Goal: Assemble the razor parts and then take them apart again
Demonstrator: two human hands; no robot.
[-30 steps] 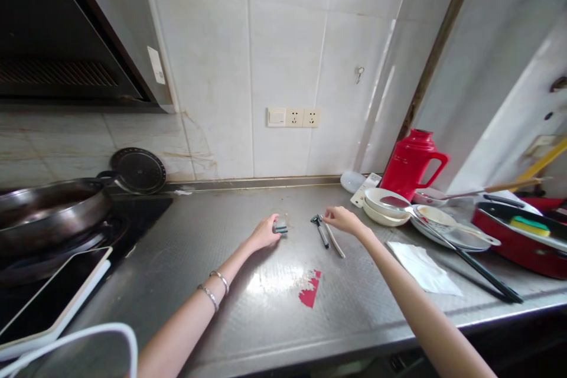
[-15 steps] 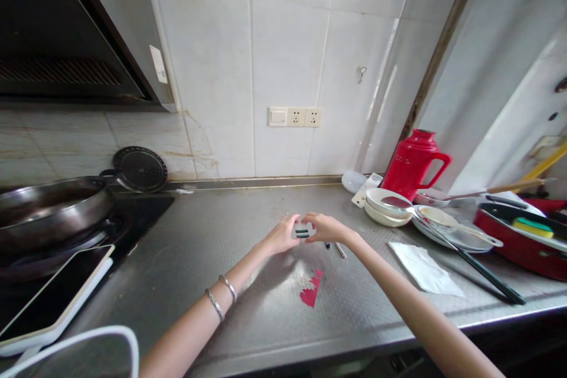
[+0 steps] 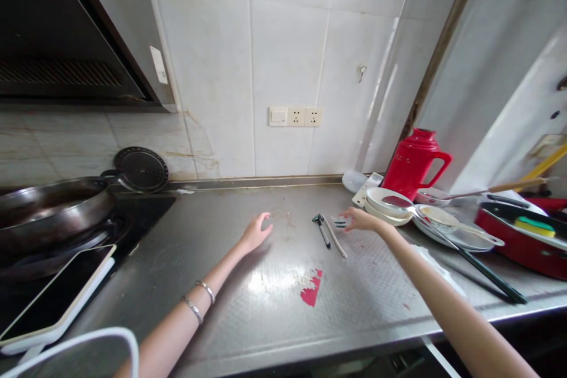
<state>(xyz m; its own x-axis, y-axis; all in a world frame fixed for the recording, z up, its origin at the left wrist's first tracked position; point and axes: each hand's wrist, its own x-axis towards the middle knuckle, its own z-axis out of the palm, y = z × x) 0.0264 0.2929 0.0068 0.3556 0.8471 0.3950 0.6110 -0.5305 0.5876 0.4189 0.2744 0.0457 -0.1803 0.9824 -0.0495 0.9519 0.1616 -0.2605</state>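
My right hand (image 3: 359,220) pinches a small clear piece with two dark stripes (image 3: 340,223) over the counter's right half; its exact kind is too small to tell. Just left of it lie a dark-headed razor (image 3: 322,231) with a slim handle and, close alongside, a pale thin stick (image 3: 334,237). Over on the left, my left hand (image 3: 256,233) hovers above the metal counter (image 3: 221,319), thumb and fingers apart, holding nothing. A torn red scrap (image 3: 312,290) lies nearer the front edge.
To the right stand a red thermos (image 3: 413,164), stacked bowls (image 3: 390,220), a long-handled ladle (image 3: 469,260), a white tissue (image 3: 436,266) and a red pot (image 3: 518,248). A pan (image 3: 57,207) sits on the stove at left, with a white-framed tablet (image 3: 57,295) in front.
My hands, earlier close together around the striped piece, have parted. The right carried the piece to the right; the left drew back leftward without it. The razor and stick are now uncovered.
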